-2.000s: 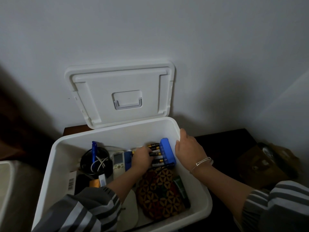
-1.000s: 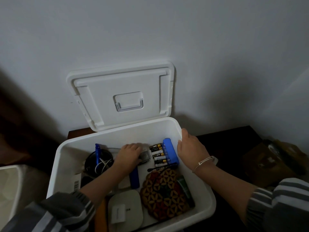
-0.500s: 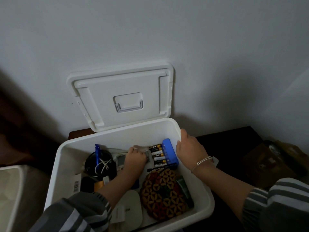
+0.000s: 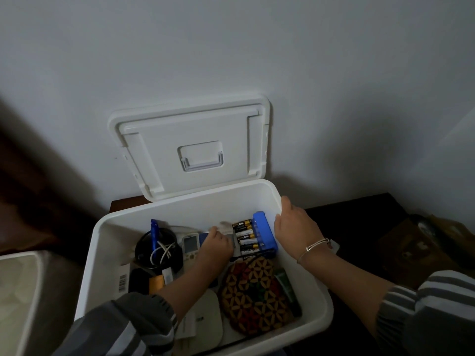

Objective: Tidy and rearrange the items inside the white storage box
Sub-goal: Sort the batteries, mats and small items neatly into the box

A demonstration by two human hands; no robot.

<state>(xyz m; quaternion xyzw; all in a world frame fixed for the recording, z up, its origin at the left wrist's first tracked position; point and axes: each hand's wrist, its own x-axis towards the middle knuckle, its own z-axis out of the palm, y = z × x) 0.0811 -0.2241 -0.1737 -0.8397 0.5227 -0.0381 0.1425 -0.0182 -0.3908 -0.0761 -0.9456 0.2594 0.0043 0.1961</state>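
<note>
A plain pale wall [image 4: 231,47] stood behind the dark tabletop [image 4: 359,209]. On it sat the white box [image 4: 326,312], open, with its lid [image 4: 195,129] propped upright against the wall at the far edge.

Your right hand [image 4: 295,227], a thin bracelet [image 4: 316,246] on its wrist, held the box's right wall near the far corner. The thumb lay up along the rim and the fingers curled over to the inside.

Your left hand [image 4: 218,246] was down in the far middle of the box, knuckles up and fingers curled downward. It sat between the remote [image 4: 190,246] on its left and a row of batteries [image 4: 244,237] on its right. A small blue thing [image 4: 203,236] showed at the far left edge of the fingers, but I could not tell whether you gripped it.

The batteries lay against a blue case [image 4: 264,235] beside the right wall. A coiled black cable [image 4: 156,250] with a blue pen [image 4: 153,232] standing in it filled the far left. A patterned pouch [image 4: 252,291] lay near right, with a dark green tube [image 4: 285,286] along its right side and a flat white square device [image 4: 205,317] to its left under your forearm.

Outside the box, a brown bag [image 4: 424,242] sat to the right and a pale bin [image 4: 18,291] to the left.
</note>
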